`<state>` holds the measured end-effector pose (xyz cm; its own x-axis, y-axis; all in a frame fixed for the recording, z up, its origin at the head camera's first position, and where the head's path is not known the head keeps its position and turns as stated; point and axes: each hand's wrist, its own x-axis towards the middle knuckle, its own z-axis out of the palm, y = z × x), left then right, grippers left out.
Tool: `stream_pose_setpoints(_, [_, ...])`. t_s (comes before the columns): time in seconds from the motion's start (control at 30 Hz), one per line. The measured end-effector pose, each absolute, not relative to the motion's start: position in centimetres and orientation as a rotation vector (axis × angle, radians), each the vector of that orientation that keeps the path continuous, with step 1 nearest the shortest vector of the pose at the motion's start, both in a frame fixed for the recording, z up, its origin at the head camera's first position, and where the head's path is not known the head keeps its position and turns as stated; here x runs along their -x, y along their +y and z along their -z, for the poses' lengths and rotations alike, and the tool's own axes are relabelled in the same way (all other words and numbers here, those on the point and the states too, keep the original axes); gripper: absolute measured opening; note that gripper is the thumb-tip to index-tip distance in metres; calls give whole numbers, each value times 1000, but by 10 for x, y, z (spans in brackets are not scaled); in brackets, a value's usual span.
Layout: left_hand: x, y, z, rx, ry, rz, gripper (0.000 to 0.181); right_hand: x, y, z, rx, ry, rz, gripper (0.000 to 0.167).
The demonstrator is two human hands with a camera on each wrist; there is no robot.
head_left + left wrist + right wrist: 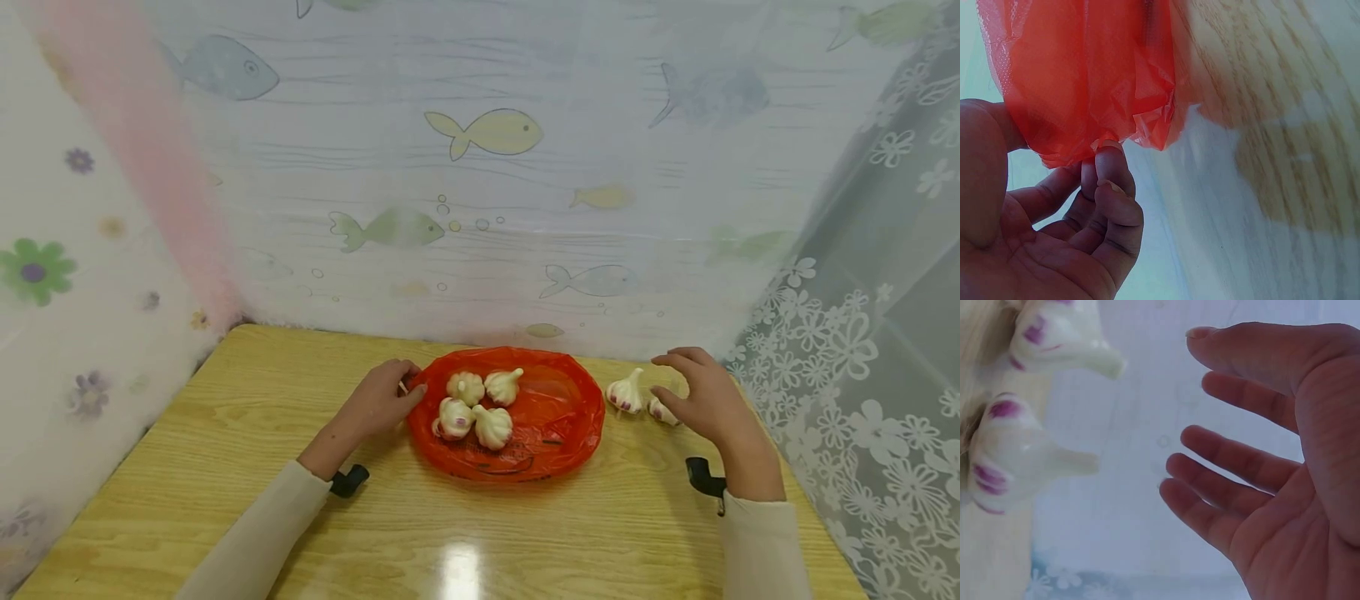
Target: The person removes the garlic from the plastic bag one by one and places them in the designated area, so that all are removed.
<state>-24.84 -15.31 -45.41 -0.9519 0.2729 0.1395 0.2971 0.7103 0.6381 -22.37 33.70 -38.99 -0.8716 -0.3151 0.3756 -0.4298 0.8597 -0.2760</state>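
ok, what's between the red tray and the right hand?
Head view: a garlic bulb, then a second bulb partly hidden by the hand, both on the table.

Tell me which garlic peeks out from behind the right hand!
The rightmost bulb: the right hand partly covers it. No hand covers the bulb beside it or the four on the red dish.

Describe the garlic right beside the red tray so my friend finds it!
On the wooden table, find the red oval tray. Just right of it, one garlic bulb points its stem upward; unlike its neighbour, it isn't partly hidden by the right hand.
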Motion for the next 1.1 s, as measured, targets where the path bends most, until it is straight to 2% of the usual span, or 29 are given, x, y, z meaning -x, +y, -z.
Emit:
stream_pose_setpoints(0.53, [249,-153,454,492,-2859,1105,22,214,293,374,-670,-2593,-508,39])
stream_pose_setpoints(1.1, [249,-154,453,499,-2863,1122,19,216,245,384,-775,-2705,-544,35])
